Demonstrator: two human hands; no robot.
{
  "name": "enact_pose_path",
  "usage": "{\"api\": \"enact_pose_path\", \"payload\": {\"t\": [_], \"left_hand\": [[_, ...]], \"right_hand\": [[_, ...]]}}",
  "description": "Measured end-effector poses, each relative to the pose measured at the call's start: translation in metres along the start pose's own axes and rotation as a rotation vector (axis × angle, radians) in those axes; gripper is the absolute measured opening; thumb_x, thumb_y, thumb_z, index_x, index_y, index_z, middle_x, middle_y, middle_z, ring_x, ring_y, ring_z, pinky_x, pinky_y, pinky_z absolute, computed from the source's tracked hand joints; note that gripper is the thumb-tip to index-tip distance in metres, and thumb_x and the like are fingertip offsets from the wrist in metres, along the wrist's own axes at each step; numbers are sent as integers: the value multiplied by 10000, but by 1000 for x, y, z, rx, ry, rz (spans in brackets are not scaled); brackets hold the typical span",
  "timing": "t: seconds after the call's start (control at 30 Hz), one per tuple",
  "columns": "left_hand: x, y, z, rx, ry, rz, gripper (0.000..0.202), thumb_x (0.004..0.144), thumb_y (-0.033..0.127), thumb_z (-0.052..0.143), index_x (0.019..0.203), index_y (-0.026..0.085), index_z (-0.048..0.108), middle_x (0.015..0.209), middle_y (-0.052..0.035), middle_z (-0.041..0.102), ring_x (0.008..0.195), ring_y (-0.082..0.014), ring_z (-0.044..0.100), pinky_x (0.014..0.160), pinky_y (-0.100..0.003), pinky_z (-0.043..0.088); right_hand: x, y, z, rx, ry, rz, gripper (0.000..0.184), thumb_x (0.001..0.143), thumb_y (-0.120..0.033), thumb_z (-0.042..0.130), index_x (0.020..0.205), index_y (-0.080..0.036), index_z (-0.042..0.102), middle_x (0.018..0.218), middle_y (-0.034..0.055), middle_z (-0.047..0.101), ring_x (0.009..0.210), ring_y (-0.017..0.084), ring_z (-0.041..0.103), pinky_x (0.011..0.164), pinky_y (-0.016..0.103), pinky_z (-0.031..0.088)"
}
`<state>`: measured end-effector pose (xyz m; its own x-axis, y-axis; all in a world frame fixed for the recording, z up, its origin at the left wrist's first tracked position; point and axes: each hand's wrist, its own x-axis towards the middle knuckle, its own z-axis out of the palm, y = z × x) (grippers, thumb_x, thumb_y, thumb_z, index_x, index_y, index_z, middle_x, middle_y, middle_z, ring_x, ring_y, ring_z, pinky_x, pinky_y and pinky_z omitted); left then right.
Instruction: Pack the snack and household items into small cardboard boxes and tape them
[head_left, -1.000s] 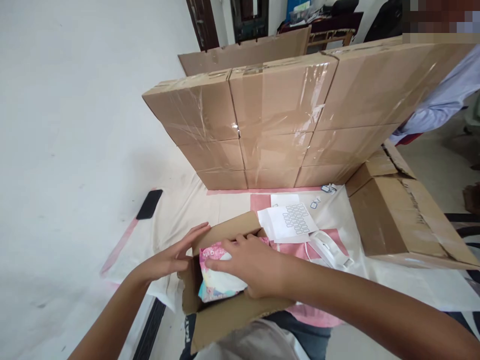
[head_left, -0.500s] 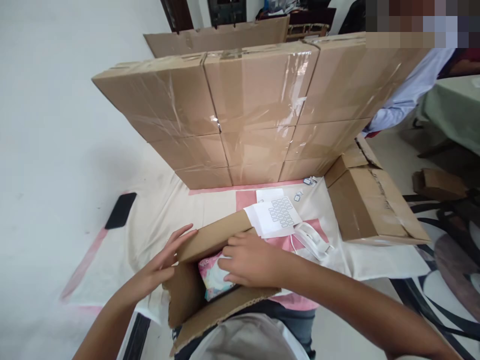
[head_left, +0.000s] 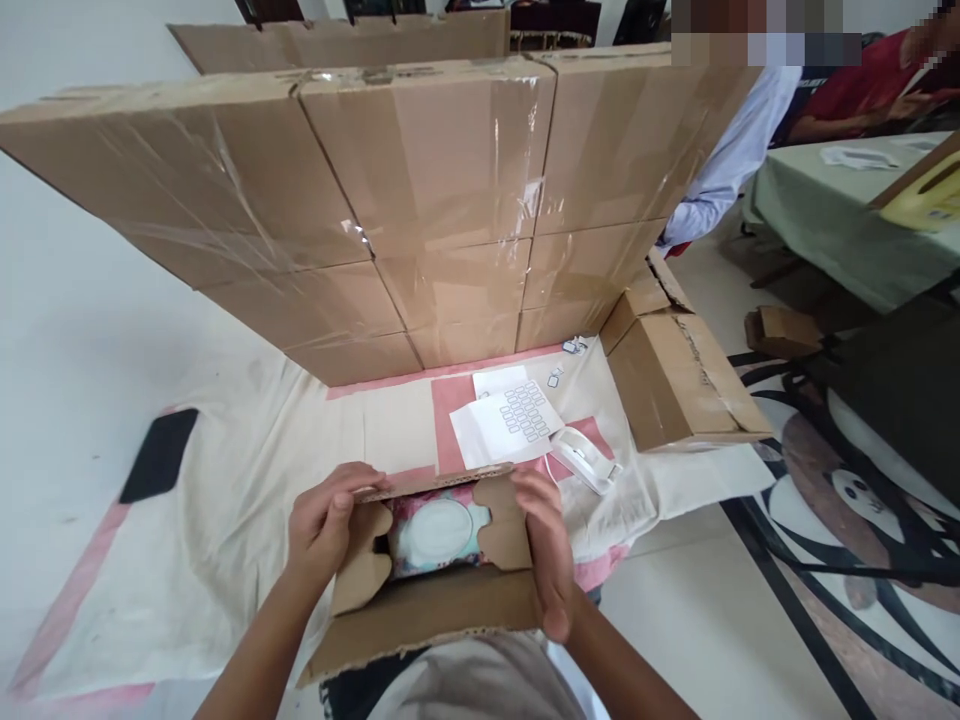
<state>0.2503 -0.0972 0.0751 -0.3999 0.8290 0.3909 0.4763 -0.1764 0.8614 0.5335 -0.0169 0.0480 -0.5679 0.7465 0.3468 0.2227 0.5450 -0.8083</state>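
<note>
Cardboard boxes [head_left: 420, 200], brown and taped together like a wall, stood across the upper middle of the frame. Open brown cardboard box [head_left: 450, 610] was at the lower middle. Left hand [head_left: 322, 520] pinched its left corner, fingers together; right hand [head_left: 551, 550] touched its right side, fingers close together. Inside lay pink-and-turquoise soft packet [head_left: 439, 530] with white oval lid [head_left: 444, 524].

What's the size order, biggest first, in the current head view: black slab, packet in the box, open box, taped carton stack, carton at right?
1. Taped carton stack
2. Open box
3. Carton at right
4. Packet, visible part only
5. Black slab

Open box is nearer the camera than carton at right; true order unsure.
</note>
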Motion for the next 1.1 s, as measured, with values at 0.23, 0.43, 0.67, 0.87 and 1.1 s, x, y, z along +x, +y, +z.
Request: {"api": "enact_pose_path", "payload": {"t": [0.23,0.43,0.67,0.87,1.1], "left_hand": [[-18,12,-39,128,-546,-82,923,959,764,36,1177,276,789,1379,-106,688,1414,-349,488,1147,-569,402],[-35,63,-8,858,-682,281,706,953,596,580,1572,291,429,1608,-52,476,1542,-325,324,1290,-528,125],[-53,55,30,910,-542,333,527,1001,301,499,1527,263,491,1574,-37,522,1558,-313,311,1302,-536,115],[-40,78,14,850,-527,437,467,910,293,672,1369,213,634,1502,-119,590,1461,-347,461,1239,-531,296],[-63,101,162,146,-533,551,330,888,282,719,1212,293,661,1177,-7,733,1220,-172,644,1121,-334,484]], "right_hand": [[2,-7,9,12,157,26,802,904,-456,606,1534,-306,133,1476,178,344,1468,362,348,1136,595,407],[29,-28,10,190,214,194,523,928,-187,570,1426,-278,440,1437,116,460,1400,271,455,1167,493,419],[17,15,-63,36,438,169,189,970,-205,567,1127,-265,653,1180,65,646,1160,240,607,1007,435,493],[6,87,-143,-96,214,530,261,936,-391,547,964,-216,739,1068,97,677,1016,255,645,794,370,507],[32,114,-152,-17,-145,728,257,835,-368,556,752,-201,734,946,69,674,952,235,660,915,353,490]]}}
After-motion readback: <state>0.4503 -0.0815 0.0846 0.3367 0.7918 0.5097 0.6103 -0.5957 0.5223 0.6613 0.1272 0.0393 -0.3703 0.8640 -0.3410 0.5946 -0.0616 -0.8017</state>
